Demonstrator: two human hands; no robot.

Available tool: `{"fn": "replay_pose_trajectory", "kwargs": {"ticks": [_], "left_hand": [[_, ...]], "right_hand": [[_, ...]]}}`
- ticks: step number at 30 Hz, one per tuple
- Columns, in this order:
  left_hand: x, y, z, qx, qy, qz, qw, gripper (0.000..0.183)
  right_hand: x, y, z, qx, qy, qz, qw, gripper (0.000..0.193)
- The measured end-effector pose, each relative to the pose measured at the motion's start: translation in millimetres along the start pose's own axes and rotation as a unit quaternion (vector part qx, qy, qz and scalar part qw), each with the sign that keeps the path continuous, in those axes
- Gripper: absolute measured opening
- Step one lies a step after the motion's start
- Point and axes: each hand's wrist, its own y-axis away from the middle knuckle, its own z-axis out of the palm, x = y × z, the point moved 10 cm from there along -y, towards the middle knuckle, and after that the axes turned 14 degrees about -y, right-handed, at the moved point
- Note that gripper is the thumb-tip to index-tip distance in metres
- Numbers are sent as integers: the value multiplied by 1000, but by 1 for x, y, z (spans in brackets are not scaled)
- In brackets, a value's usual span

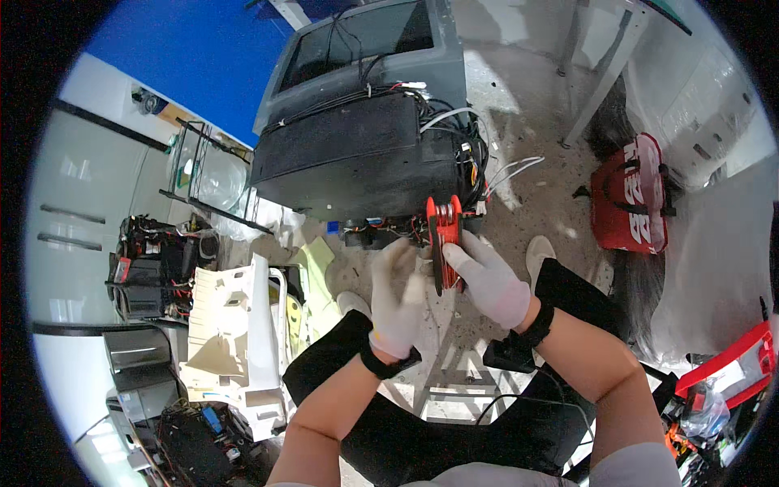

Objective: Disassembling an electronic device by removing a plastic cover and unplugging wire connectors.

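right hand [492,280] grips the red folding tool set [445,239] upright, left hand [398,300] spread just beside it.

Both hands wear white knitted cloth gloves, matt and slightly fuzzy; the right hand [489,280] grips a tool holder [445,239] of glossy red plastic with shiny metal pieces inside. The machine [357,146] ahead has dull grey plastic panels and a dusty matt black face. The floor [527,162] is rough speckled concrete.
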Motion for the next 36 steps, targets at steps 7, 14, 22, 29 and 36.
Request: {"fn": "replay_pose_trajectory", "kwargs": {"ticks": [7,14,22,29,36], "left_hand": [[-40,33,65,-261,493,-371,742,54],[-64,17,62,-176,520,-416,725,53],[-187,-23,-40,149,286,-446,835,41],[-270,-48,-50,179,119,-376,901,50],[-275,-91,-48,54,-56,-333,940,52]], "right_hand": [[23,0,18,-34,47,73,996,45],[36,5,31,-124,141,106,976,47],[90,19,16,-101,191,200,956,37],[89,34,20,-134,271,232,925,44],[82,33,17,-118,302,248,913,46]]}}
